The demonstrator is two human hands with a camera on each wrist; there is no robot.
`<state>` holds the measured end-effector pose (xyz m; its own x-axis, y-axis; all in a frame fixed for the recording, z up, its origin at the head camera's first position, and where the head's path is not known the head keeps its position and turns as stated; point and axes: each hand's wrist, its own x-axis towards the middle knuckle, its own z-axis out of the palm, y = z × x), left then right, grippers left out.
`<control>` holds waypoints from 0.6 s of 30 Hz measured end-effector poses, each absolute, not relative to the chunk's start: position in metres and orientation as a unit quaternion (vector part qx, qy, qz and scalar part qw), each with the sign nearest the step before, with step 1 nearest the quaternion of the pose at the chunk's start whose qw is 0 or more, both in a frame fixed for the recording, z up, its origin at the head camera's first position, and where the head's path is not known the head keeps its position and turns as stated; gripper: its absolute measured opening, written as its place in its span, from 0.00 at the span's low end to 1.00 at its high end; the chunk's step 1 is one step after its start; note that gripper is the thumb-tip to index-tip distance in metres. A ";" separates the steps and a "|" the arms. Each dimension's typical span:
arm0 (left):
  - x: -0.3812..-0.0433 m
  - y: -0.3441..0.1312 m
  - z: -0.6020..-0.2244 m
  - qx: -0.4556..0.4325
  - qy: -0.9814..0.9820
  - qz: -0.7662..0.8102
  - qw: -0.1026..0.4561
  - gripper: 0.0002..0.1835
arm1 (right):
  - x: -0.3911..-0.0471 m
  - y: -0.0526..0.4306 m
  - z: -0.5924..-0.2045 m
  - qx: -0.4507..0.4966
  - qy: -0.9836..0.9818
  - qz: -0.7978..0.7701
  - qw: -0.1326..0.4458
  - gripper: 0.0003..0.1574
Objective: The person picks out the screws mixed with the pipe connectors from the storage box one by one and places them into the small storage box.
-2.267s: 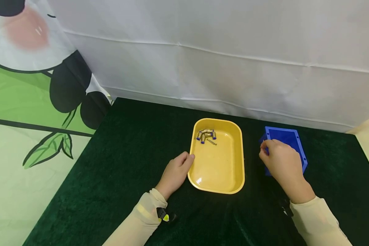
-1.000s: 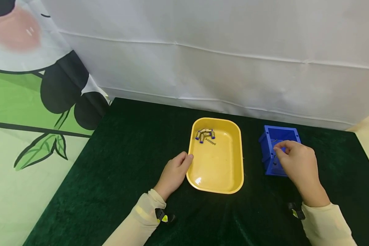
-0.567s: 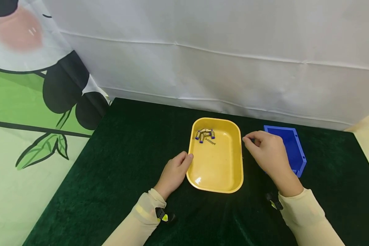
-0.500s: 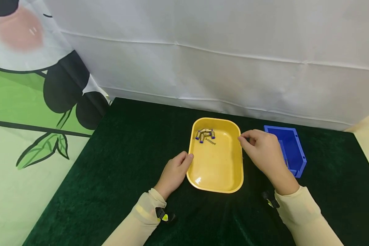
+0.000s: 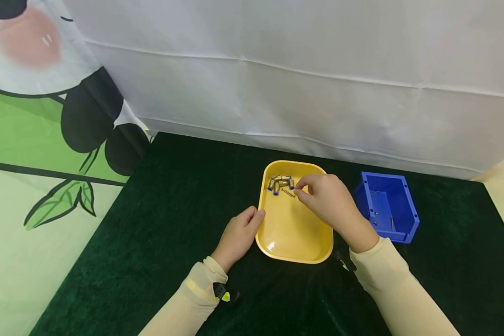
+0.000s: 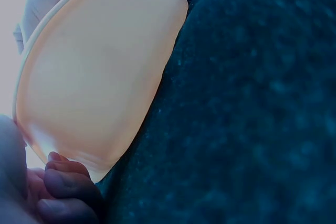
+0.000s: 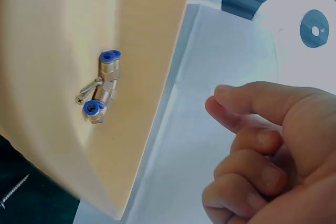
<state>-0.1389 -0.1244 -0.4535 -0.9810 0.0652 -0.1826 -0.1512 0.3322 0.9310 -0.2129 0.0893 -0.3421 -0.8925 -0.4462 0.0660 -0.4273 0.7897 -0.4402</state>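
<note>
My left hand [image 5: 240, 235] grips the left rim of a yellow plastic tray [image 5: 291, 238], thumb over the edge. In the left wrist view its curled fingers [image 6: 68, 182] press the outer wall. My right hand [image 5: 329, 198] is over the tray's right side, thumb and index fingertips together beside the screws [image 5: 288, 192]. The right wrist view shows nothing between those fingertips and the other fingers curled in. Several brass push-in fittings [image 5: 282, 183] with blue collars lie clustered at the tray's far left, the screws right by them.
A blue bin [image 5: 404, 205] stands right of the tray, several screws [image 5: 392, 224] on its floor. One loose screw [image 7: 14, 190] lies on the dark green cloth [image 5: 185, 196] outside the tray. White fabric [image 5: 277, 93] hangs behind the table.
My right hand has moved left from the blue bin, across the tray's right rim, to beside the screws in the tray. My left hand keeps its grip on the rim.
</note>
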 end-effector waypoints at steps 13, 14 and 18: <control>-0.139 -0.126 -0.454 -0.026 0.806 0.583 0.097 0.20 | -0.216 0.079 -0.356 -0.225 0.960 -0.135 0.096 0.12; -0.139 -0.126 -0.453 -0.026 0.806 0.584 0.098 0.20 | -0.216 0.079 -0.357 -0.223 0.960 -0.135 0.097 0.13; -0.139 -0.125 -0.452 -0.027 0.805 0.584 0.100 0.21 | -0.218 0.080 -0.360 -0.218 0.961 -0.137 0.102 0.14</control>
<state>-0.1395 -0.1246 -0.4524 -0.9784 0.0735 -0.1932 -0.1608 0.3171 0.9347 -0.2178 0.0801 -0.3602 -0.8844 -0.4466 -0.1358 -0.3907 0.8674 -0.3080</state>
